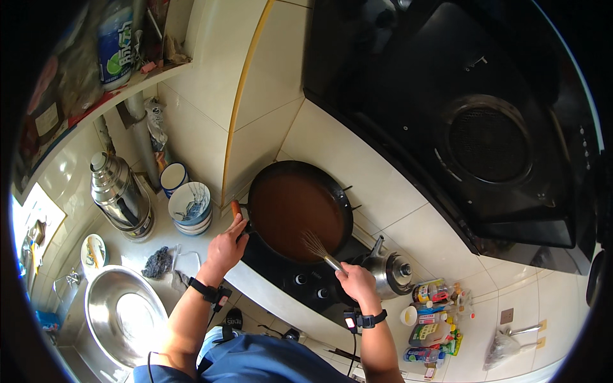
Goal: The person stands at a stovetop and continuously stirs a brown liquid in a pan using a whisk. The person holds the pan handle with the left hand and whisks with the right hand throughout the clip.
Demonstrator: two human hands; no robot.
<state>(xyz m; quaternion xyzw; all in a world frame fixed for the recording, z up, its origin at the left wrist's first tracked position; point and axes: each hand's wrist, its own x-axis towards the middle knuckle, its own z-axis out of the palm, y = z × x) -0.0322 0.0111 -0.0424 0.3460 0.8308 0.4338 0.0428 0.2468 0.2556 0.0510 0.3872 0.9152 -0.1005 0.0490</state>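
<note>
A black wok (300, 210) full of smooth brown liquid (292, 206) sits on the black gas hob (282, 277) below the range hood. My right hand (357, 282) grips the metal handle of a wire whisk (316, 246), whose wires dip into the liquid near the wok's front edge. At the wok's left side, my left hand (227, 244) is on its handle (235, 208), fingers reaching over the reddish-brown grip; the underside of the hold is hidden. Two control knobs show on the hob's front.
A stainless kettle (392, 273) stands close right of the wok, beside bottles (431, 332). To the left are stacked bowls (190, 210), a steel vacuum flask (122, 196), a dark scouring pad (158, 262) and a large metal basin (125, 316). The black range hood (440, 119) hangs upper right.
</note>
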